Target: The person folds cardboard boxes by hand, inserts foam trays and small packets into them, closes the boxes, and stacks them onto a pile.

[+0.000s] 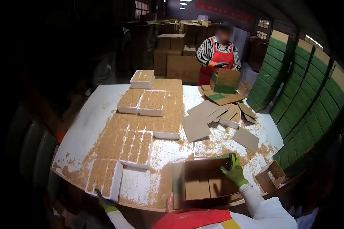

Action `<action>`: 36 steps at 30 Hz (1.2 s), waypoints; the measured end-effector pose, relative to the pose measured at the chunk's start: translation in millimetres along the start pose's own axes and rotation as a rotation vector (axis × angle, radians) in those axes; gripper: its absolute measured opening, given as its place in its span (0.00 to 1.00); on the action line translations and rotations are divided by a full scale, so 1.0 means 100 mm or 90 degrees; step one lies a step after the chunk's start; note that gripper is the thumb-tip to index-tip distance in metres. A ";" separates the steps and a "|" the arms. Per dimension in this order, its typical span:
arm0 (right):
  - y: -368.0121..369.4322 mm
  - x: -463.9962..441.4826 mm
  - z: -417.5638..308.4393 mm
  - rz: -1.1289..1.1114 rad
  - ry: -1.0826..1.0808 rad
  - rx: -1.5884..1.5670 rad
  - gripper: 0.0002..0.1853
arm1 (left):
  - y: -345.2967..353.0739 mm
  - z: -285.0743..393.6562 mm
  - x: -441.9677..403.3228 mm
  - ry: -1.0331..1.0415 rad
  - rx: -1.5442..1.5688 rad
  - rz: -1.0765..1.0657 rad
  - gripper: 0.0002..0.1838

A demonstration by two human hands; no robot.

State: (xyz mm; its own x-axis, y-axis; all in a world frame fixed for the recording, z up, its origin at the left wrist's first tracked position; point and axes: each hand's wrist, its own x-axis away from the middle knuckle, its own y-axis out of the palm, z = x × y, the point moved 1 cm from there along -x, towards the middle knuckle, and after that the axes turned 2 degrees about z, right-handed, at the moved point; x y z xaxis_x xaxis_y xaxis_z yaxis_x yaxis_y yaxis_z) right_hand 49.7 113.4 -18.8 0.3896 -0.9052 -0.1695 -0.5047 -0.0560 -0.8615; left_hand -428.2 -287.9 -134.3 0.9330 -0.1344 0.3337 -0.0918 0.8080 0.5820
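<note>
My left hand (106,202), in a green and dark glove, is at the near wall of a white tray (117,183) filled with tan, crumbly material. A digit reaches over its rim; the other fingers are partly hidden. In a matching glove, my right hand (235,173) grips the far right rim of an open cardboard box (206,194), thumb and fingers spread across the edge. Brown flaps or panels show inside the box, which stands at the table's near edge. Left of the box, more filled white trays (135,165) stand among the loose tan material.
Farther along the white table (91,110) are more filled trays (151,112) and flat cardboard sheets (198,118). A small open carton (270,176) stands at right, beside tall stacks of green boxes (294,110). Across the table, a person in a red apron (222,57) stands behind a green box (225,81).
</note>
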 end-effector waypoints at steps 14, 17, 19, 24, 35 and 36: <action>-0.21 0.01 0.09 0.125 -0.221 -0.319 0.25 | 2.36 -0.70 2.13 -0.064 -0.284 -0.642 0.26; -0.69 0.05 0.10 -0.169 0.233 -0.857 0.29 | 2.48 -1.03 2.20 0.129 -0.420 -0.842 0.25; -0.80 0.28 0.14 -0.147 0.267 -0.759 0.28 | 2.70 -1.02 2.40 -0.277 -0.450 -0.582 0.22; -0.86 0.56 0.28 -0.134 -0.057 -0.416 0.22 | 2.84 -0.67 2.47 0.668 -0.762 -0.698 0.22; -0.86 0.32 0.03 -0.188 0.146 -0.544 0.22 | 2.27 -1.31 2.01 0.123 -0.616 -0.735 0.33; -0.92 0.23 -0.26 -0.162 0.241 -0.554 0.24 | 2.16 -1.39 1.93 0.161 -0.631 -0.716 0.33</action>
State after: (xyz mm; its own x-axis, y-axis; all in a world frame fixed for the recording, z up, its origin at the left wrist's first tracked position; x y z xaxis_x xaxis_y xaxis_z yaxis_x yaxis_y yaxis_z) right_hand 85.3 86.7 68.6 0.3696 -0.8897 0.2680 -0.8902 -0.4217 -0.1725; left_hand -219.7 -59.3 -47.2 0.4000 -0.9083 -0.1223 0.8531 0.4178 -0.3126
